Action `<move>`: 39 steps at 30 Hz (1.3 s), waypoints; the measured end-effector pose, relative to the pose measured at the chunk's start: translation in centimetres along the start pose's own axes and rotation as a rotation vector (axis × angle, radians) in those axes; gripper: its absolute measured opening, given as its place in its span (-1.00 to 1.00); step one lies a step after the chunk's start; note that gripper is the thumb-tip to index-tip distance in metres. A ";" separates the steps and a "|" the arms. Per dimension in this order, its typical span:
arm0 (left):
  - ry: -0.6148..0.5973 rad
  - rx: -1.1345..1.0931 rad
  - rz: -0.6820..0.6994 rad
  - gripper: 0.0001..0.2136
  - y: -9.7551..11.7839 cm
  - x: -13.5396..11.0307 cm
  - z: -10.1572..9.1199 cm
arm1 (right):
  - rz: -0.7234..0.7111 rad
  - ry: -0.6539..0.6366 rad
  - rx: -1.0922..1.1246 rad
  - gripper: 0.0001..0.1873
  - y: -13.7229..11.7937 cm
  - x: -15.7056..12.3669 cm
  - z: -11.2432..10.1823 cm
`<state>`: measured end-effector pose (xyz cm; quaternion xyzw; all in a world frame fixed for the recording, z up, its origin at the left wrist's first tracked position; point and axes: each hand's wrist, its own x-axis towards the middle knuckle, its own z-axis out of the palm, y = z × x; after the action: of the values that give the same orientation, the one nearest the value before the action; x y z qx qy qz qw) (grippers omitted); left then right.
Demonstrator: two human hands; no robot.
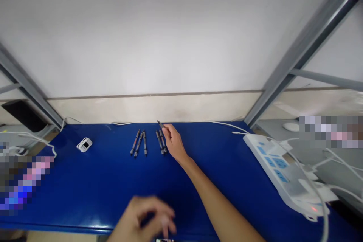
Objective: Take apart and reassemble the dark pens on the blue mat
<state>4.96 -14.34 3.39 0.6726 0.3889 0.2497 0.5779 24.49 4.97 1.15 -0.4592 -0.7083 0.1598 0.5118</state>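
My right hand (173,143) reaches far across the blue table (93,181) and pinches a dark pen (160,124) by its end, tip pointing up and away. Just left of that hand lie two dark pens (160,141) side by side. Further left lies a group of three pens (138,143), fanned slightly. My left hand (144,221) is close to the camera at the table's near edge, blurred by motion, fingers curled; something small and dark seems to sit in it, but I cannot make it out.
A small white device (84,144) lies at the left of the table. A white power strip (283,176) with blue sockets and white cables sits at the right. A white cable (198,122) runs along the back edge. Grey metal frame bars (300,49) rise on both sides.
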 end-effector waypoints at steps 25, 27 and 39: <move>0.594 -0.406 0.356 -0.57 -0.9 16.0 -10.8 | 0.075 -0.350 0.281 -0.64 -1.2 0.2 0.1; 0.562 -0.398 0.364 -0.55 -0.9 16.0 -10.9 | 0.142 -0.382 0.392 -0.62 -1.2 0.2 0.3; 0.933 0.459 0.249 -0.75 -5.4 16.5 -16.1 | 0.345 0.106 0.994 -0.62 -1.0 1.7 -0.5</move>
<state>0.51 8.55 -0.35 0.6402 0.5664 0.4974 0.1478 24.37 5.70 3.04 -0.2785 -0.4344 0.5347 0.6692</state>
